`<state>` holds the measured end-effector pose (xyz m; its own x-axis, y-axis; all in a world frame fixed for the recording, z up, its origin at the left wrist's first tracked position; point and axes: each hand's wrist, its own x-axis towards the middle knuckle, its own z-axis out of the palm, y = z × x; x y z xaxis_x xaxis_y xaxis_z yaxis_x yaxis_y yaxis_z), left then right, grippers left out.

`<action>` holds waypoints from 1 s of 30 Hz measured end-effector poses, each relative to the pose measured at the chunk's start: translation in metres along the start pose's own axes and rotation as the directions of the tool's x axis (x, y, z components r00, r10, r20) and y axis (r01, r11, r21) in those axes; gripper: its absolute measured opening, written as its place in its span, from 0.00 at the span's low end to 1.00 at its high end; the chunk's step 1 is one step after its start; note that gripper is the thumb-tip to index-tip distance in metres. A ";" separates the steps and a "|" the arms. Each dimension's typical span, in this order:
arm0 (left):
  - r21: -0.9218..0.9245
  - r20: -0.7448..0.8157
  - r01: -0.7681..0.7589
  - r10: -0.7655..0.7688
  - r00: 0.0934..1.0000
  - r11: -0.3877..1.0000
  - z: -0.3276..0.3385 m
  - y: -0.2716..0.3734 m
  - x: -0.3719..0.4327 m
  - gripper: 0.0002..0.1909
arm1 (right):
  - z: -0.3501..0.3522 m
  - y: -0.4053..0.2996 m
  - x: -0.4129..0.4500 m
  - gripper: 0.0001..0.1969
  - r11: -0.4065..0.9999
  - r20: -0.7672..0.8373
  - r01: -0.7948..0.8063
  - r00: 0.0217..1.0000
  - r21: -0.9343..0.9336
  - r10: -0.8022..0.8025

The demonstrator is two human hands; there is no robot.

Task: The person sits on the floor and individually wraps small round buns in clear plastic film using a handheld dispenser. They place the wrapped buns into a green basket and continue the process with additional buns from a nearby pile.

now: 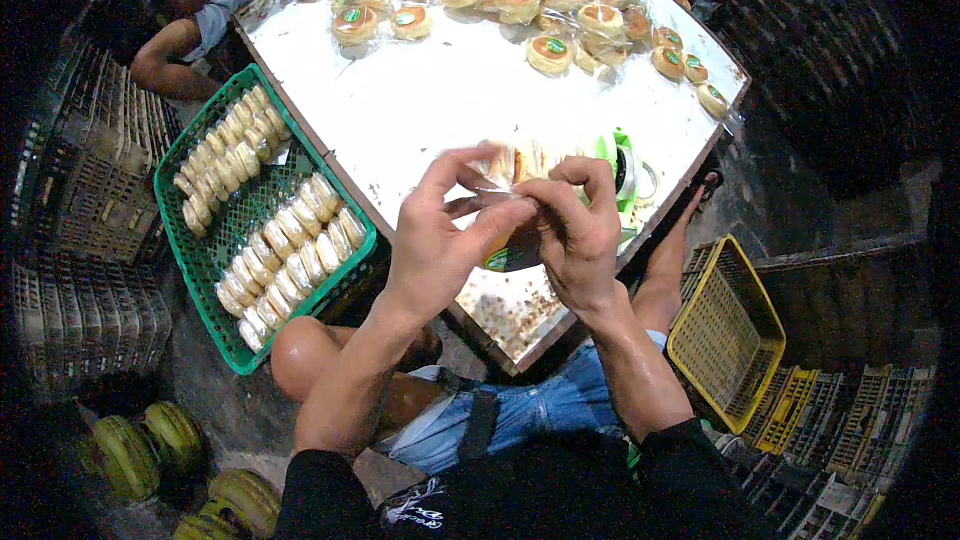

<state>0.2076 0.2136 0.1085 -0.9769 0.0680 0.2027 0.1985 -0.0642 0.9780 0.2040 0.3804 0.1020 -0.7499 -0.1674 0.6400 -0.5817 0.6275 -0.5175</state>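
Observation:
Above the table's near corner, my left hand (442,240) and my right hand (581,236) meet with fingertips pinching the gathered mouth of a transparent plastic bag (499,191). A round browned bun (495,240) with a green label hangs in it, below the fingers and partly hidden by them. Just beyond my fingers lie several wrapped buns (532,157), half covered by my hands. Right of these, close to my right hand, a bright green tape dispenser (622,154) stands at the table's edge.
Many bagged buns (517,0) cover the far part of the white table (420,105). At left, a green plastic crate (251,214) holds rows of wrapped buns. A yellow crate (724,334) stands at right beside stacked crates (832,412). Another person's arm (172,60) is at far left.

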 end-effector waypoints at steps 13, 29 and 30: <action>-0.515 -0.237 0.010 -0.154 0.959 0.857 0.014 -0.050 0.015 0.13 | 0.010 0.032 -0.029 0.16 0.863 -0.252 -0.368 0.850 0.347 0.463; -0.277 -0.141 0.060 -0.103 0.985 0.959 0.042 -0.077 0.020 0.10 | -0.035 0.117 -0.134 0.19 0.549 -0.140 -0.829 0.534 0.110 0.834; -0.274 -0.141 0.078 -0.120 0.983 0.959 0.041 -0.080 0.021 0.10 | -0.031 0.113 -0.139 0.18 0.428 -0.018 -0.860 0.441 0.277 0.897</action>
<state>0.1749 0.2614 0.0362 -0.9950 -0.0655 0.0751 0.0926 -0.3287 0.9399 0.2523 0.4981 -0.0280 -0.8472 0.5026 -0.1720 0.3084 0.2017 -0.9296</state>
